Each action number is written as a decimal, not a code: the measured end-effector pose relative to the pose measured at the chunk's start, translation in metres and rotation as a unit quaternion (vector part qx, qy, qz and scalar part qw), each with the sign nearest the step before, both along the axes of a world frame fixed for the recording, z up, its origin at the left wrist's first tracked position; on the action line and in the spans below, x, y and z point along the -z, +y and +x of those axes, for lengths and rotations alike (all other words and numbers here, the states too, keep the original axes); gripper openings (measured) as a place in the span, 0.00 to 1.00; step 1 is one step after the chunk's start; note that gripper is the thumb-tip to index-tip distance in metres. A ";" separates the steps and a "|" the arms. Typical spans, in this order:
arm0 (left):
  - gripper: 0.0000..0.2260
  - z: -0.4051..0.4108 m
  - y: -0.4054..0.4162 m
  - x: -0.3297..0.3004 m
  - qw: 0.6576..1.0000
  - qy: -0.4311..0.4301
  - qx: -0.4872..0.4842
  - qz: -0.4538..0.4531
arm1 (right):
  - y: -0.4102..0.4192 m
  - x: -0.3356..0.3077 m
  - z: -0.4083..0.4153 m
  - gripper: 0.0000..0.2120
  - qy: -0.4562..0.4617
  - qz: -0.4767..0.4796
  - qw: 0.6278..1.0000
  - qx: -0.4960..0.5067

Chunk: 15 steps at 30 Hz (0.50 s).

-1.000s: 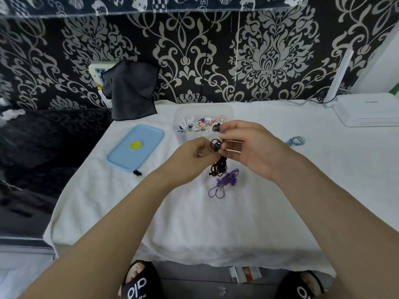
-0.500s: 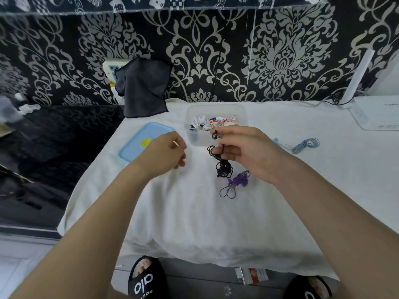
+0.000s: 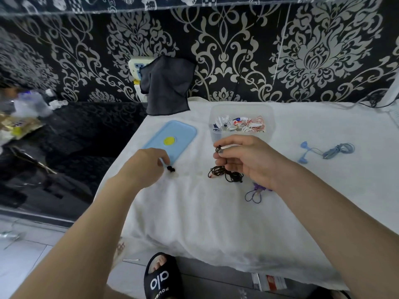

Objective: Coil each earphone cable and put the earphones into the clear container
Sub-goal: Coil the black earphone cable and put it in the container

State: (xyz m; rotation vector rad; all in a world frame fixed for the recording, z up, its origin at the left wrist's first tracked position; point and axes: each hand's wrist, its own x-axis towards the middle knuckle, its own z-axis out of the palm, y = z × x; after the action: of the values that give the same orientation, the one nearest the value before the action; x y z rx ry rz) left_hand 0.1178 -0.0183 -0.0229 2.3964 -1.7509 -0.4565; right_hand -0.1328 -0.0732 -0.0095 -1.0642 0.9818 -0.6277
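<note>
Head view: right hand pinches the black earphones by one bud, tangled cable dangling onto the bench just left of it. Left hand, fingers curled, reaches a small black piece (eartip, probably) touching its fingertips; grasp unclear. Clear container lies directly behind right hand, nearer it.

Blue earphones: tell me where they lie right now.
In the head view the blue earphones lie on the white cloth at the right, beyond the right hand and right of the clear container, untouched.
</note>
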 end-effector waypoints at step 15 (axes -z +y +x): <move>0.05 0.002 -0.004 0.020 0.998 0.027 0.060 -0.020 | 0.005 0.000 0.026 0.07 0.010 -0.002 1.000 -0.007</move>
State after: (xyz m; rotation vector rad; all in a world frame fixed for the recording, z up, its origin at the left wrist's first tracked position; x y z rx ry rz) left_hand 0.1201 -0.0223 -0.0425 2.2394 -1.8695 -0.4905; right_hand -0.1064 -0.0679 -0.0090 -1.0814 0.9907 -0.6076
